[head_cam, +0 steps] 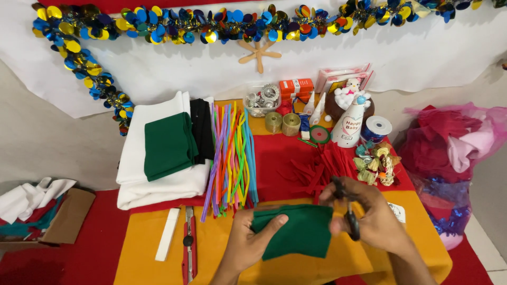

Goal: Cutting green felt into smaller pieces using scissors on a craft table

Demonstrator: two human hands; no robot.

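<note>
Across the desk (158, 264), pipe cleaners (232, 158) and red strips (317, 169) lie behind the green felt (298, 229) pinched in the left hand (248, 243), while the right hand (369, 216) closes its grip on scissors (349, 211).

The left hand (248, 240) pinches a folded piece of green felt (296, 229) over the yellow-covered bench (142, 253); the right hand (369, 216) grips black scissors (348, 208) at the felt's right edge; coloured pipe cleaners (232, 158) lie just behind.

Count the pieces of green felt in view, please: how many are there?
2. One green felt piece is held between the left hand and right hand, which also holds scissors. Another folded green felt lies on the white fabric pile. More may be hidden.
</note>
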